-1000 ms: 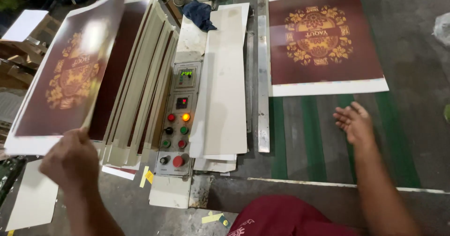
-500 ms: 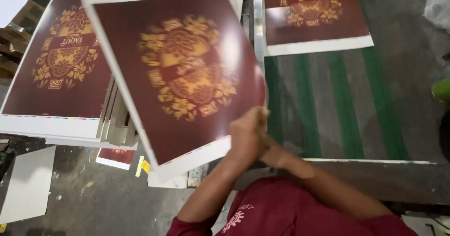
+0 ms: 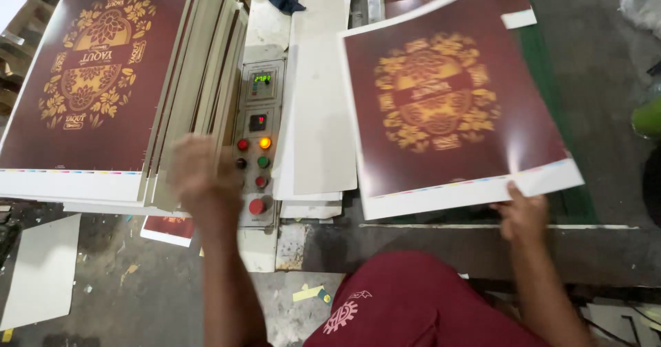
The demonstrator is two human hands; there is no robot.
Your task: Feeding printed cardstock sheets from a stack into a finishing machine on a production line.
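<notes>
Printed maroon sheet (image 3: 447, 106) with a gold ornament lies at two o'clock, its white near edge pinched by the right hand (image 3: 523, 213), fingers clamped on it. At nine o'clock the blurred left hand (image 3: 200, 182) hovers by the control panel (image 3: 256, 140); its finger spread cannot be told. Farther, at ten o'clock, sits the stack of printed sheets (image 3: 89, 85).

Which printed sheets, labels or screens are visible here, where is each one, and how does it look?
Printed sheet: held by right hand, maroon, gold ornament, white border.
Sheet stack: left, same maroon and gold print.
Control panel: centre, grey, two small displays, coloured round buttons; left hand blurred beside it.
</notes>
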